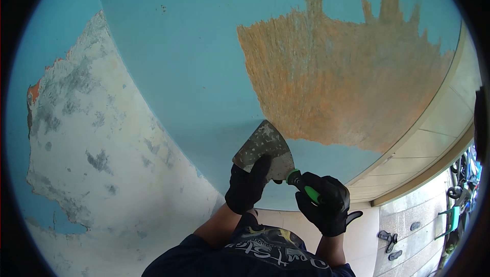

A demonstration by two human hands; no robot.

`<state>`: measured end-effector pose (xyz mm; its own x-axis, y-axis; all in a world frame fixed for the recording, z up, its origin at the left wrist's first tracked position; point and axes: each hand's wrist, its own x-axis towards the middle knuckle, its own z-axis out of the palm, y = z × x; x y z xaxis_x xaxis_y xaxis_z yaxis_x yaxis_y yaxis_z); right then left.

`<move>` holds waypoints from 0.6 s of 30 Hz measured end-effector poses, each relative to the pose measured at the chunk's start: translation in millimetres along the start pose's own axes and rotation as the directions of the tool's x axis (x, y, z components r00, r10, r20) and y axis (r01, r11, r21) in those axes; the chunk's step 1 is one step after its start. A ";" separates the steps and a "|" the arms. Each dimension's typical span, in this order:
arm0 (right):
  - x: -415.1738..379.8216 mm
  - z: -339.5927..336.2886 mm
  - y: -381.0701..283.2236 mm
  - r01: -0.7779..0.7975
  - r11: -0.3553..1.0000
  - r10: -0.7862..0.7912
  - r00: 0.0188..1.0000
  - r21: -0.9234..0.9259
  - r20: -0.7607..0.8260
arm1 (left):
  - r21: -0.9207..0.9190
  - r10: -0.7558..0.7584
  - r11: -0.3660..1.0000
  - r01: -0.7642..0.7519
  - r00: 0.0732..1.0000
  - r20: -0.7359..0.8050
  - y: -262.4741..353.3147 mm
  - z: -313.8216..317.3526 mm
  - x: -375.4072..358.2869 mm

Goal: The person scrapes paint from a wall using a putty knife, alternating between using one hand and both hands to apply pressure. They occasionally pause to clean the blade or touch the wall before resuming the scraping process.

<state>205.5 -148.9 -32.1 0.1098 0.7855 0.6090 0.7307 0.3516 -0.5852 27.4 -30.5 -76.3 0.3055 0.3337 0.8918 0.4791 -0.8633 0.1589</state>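
A wide metal scraper (pixel 265 147) with a speckled, worn blade and a green and black handle is held in front of the blue wall (pixel 189 62). My right hand (pixel 325 203), in a black glove, is wrapped round its handle. My left hand (pixel 248 184), gloved too, grips the blade's lower left part, thumb on its face. The blade's upper corner lies near the lower left edge of a rough orange-brown patch (pixel 337 83) on the wall; whether it touches the wall I cannot tell.
At the left, a wall section shows a large whitish-grey bare area (pixel 102 139) with ragged paint edges. A beige tiled ledge (pixel 423 147) curves along the right. Beyond it lie sandals (pixel 390 241), a green chair (pixel 449 221) and parked motorbikes (pixel 462 185).
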 end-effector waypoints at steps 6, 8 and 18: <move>1.7 -1.3 -2.8 -0.017 1.000 0.017 1.000 -0.015 0.005 | -0.655 -0.618 0.273 0.705 0.650 0.442 8.4 0.9 -0.1; 2.0 0.3 -2.0 -0.017 1.000 0.017 1.000 -0.012 0.000 | -0.541 -0.490 0.676 0.501 0.853 0.178 12.0 -0.2 7.4; 3.8 3.5 -3.2 -0.025 1.000 0.025 1.000 0.002 -0.015 | -0.608 -0.581 0.516 0.604 0.768 0.269 4.9 6.8 -3.0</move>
<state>201.2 -145.2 -29.8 0.1381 0.7866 0.6019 0.7267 0.3324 -0.6012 34.4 -33.2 -81.0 0.1773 0.8600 0.4786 -0.0686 -0.4743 0.8777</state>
